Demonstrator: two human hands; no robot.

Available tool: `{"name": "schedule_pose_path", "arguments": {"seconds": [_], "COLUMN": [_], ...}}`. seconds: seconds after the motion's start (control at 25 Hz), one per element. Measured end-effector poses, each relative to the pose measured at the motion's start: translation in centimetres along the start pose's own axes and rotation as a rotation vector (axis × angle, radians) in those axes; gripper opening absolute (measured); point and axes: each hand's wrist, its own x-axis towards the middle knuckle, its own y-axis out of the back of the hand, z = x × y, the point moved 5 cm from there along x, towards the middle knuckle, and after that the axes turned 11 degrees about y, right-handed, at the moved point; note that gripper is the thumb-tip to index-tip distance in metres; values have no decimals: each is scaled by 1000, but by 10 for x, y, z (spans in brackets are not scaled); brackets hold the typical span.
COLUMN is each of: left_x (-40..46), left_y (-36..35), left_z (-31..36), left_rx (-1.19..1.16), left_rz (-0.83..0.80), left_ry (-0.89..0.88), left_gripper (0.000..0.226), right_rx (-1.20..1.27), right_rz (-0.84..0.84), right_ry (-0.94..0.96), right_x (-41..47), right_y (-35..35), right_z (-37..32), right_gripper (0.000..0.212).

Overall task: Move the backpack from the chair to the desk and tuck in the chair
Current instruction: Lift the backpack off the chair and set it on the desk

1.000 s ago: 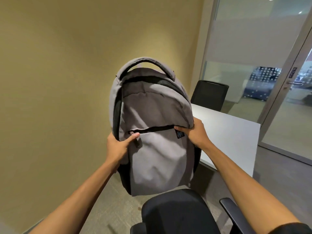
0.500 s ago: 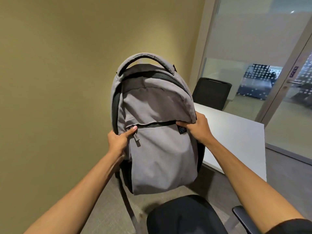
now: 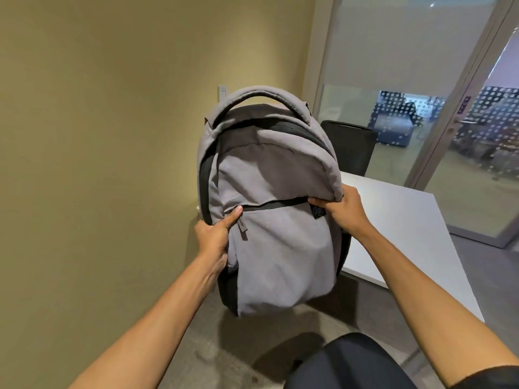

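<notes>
A grey backpack (image 3: 275, 242) with black trim hangs upright in the air in front of me. My left hand (image 3: 214, 238) grips its left side by the front pocket zip. My right hand (image 3: 344, 210) grips its right side at the pocket flap. The bag's bottom hangs above the floor, beside the near left corner of the white desk (image 3: 404, 231). The black chair (image 3: 348, 363) stands below me at the bottom edge, pulled out from the desk; only its backrest top shows.
A beige wall (image 3: 98, 164) runs close along the left. A second black chair (image 3: 351, 147) stands at the desk's far end. Glass partitions and a door (image 3: 477, 164) close off the right side. Grey carpet (image 3: 252, 346) lies below.
The backpack has moved forward and to the right, closer to the desk's corner, still held in both hands. The near chair has dropped lower in the view.
</notes>
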Motion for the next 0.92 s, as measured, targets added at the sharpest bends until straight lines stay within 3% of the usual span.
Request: {"name": "schedule_pose_path", "arguments": {"seconds": [0.12, 0.24, 0.44, 0.76, 0.92], "left_x": [22, 33, 51, 118, 215], "left_y": [-10, -21, -22, -41, -56], "left_z": [0, -7, -5, 5, 6], "left_rx": [-114, -121, -138, -87, -51], "left_rz": [-37, -52, -12, 32, 94], "left_ry": [107, 163, 142, 18, -18], "left_gripper": [41, 47, 40, 26, 40], "right_rx": [-17, 113, 163, -38, -191], "right_rz": [26, 32, 47, 15, -52], "right_ry": [-115, -259, -208, -100, -76], "right_x": [12, 5, 25, 115, 206], "right_y": [-12, -26, -51, -74, -121], "right_z": [26, 58, 67, 85, 119], "right_gripper": [79, 66, 48, 40, 47]}}
